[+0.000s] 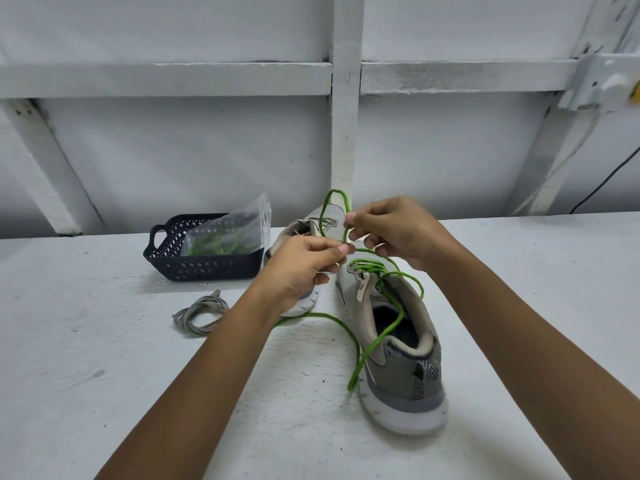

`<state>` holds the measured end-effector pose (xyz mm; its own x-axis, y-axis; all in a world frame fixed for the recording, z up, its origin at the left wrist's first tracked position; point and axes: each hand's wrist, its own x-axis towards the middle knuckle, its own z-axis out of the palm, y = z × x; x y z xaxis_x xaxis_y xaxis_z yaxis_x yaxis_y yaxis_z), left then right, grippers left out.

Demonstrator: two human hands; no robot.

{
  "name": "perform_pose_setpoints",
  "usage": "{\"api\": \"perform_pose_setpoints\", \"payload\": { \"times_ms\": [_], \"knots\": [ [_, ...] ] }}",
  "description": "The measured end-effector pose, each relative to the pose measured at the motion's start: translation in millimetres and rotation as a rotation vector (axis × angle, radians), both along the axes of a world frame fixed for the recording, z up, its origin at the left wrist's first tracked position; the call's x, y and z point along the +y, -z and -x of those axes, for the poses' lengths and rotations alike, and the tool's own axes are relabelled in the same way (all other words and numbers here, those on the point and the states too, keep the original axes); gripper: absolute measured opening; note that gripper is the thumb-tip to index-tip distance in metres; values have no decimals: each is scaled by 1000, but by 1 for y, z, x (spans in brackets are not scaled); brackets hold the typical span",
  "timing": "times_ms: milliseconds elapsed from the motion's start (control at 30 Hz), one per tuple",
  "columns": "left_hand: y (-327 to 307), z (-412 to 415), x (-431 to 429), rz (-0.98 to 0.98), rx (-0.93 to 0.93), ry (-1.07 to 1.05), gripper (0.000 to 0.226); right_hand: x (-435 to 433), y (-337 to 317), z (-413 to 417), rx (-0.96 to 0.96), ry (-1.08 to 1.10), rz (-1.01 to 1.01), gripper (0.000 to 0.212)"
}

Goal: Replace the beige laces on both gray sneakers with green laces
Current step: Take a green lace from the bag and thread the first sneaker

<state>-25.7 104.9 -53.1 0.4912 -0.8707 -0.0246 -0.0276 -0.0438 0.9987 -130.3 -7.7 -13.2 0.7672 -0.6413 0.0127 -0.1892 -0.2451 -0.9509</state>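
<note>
Threading green lace (pixel 367 264) into near sneaker (pixel 401 362) | left hand (pixel 303 271) and right hand (pixel 394 233) both pinch it | risk: a hard tug may drag the loose tail out of eyelets

**Figure: Inventory of items in view, by kind**

Gray sneakers, two: the near sneaker (pixel 398 358) and the far sneaker (pixel 322 221). Loose green lace (pixel 332 320), one. More green laces (pixel 214 247) sit bunched in the bag, too tangled to count. Coil of beige laces (pixel 201 315), one; whether it holds one lace or two cannot be told. Dark perforated basket (pixel 204 266), one. Clear plastic bag (pixel 228 230), one. Hands, two: the left hand (pixel 298 268) and the right hand (pixel 398 230). White table (pixel 104 341), one.
</note>
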Motion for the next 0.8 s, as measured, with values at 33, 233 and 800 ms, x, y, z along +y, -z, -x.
{"api": "perform_pose_setpoints", "payload": {
  "times_ms": [33, 233, 800],
  "knots": [
    [2, -1, -1, 6, -1, -30, 10, -3, 4, 0, 76, 29, 89, 22],
    [19, 1, -13, 15, 3, -173, 15, -20, 39, -2, 663, 116, 594, 51],
    [59, 8, -44, 49, -178, -357, 10, -21, 68, 7, 258, 131, 19, 12]
  ]
}}
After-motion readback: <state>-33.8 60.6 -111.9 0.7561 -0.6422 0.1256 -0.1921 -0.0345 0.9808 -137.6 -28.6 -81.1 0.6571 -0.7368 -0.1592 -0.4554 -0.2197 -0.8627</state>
